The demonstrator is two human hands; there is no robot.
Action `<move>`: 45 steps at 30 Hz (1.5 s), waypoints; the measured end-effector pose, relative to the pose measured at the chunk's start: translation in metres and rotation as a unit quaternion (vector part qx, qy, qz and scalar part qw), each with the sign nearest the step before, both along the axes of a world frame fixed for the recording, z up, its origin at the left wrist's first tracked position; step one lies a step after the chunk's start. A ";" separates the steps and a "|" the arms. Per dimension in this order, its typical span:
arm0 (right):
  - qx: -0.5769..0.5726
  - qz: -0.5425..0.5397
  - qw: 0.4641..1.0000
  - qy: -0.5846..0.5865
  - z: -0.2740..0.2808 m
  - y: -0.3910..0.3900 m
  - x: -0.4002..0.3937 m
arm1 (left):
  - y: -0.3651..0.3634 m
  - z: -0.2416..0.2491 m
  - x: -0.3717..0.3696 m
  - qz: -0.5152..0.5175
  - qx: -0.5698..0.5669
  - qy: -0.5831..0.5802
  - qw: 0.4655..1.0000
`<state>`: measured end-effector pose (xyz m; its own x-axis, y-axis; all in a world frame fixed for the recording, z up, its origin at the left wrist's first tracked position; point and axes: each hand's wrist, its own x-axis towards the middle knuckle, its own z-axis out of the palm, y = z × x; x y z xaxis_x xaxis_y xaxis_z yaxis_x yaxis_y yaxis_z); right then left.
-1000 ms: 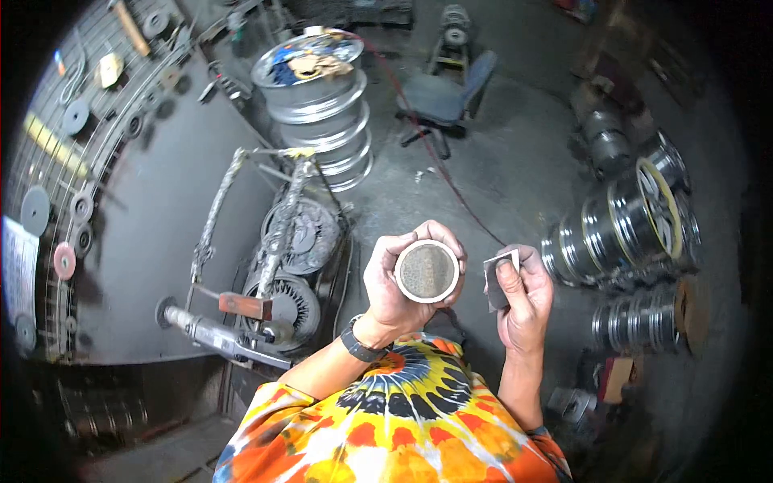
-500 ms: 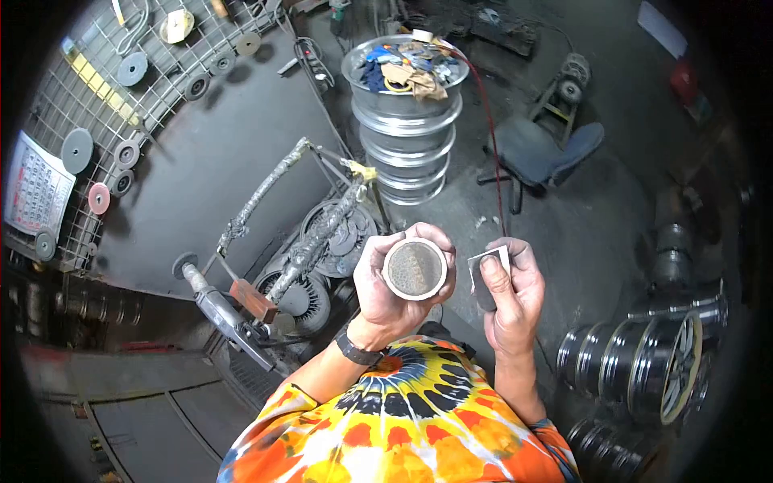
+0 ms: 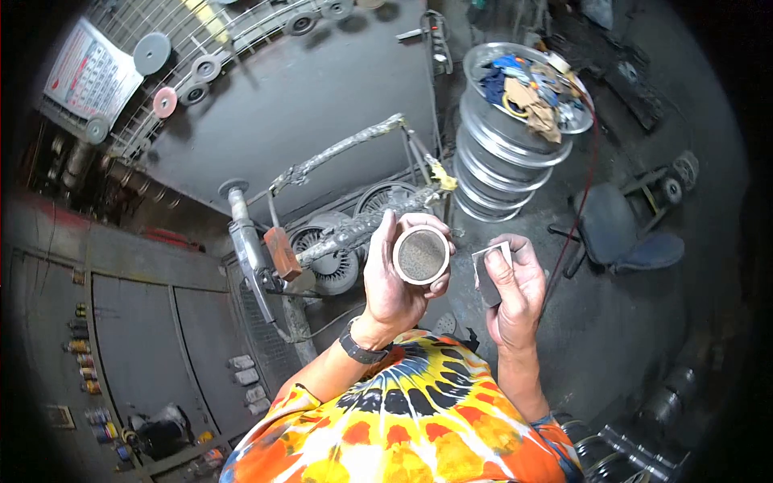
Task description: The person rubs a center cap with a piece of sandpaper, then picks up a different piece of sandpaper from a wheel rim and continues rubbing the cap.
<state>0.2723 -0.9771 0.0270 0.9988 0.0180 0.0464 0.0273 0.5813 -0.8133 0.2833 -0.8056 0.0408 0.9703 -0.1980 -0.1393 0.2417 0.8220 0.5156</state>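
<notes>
Grey-faced round piece (image 3: 421,255): cupped in left hand (image 3: 385,283), pale-rimmed face turned up toward the head; long axis not discernible.
Left fingers: curled around the round piece, clamped on its side.
Folded grey sheet (image 3: 485,287): right of the round piece, near, not touching.
Right hand (image 3: 522,299): thumb and fingers clamped on sheet; farther from the round piece than left hand.
</notes>
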 end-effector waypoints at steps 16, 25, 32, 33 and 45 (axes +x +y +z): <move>-0.097 0.089 0.991 -0.033 0.026 0.135 0.135 | 0.119 -0.005 0.121 0.011 -0.020 -0.043 0.999; -0.185 0.093 0.975 -0.082 0.049 0.230 0.187 | 0.182 0.009 0.172 0.147 0.120 -0.066 0.980; -0.191 0.099 0.970 -0.112 0.051 0.267 0.211 | 0.211 0.010 0.183 0.178 0.121 -0.082 0.973; -0.176 0.096 0.974 -0.105 0.052 0.271 0.213 | 0.213 0.010 0.184 0.183 0.117 -0.077 0.973; -0.271 0.030 0.947 -0.169 0.053 0.287 0.223 | 0.220 0.008 0.197 0.173 0.079 -0.100 0.977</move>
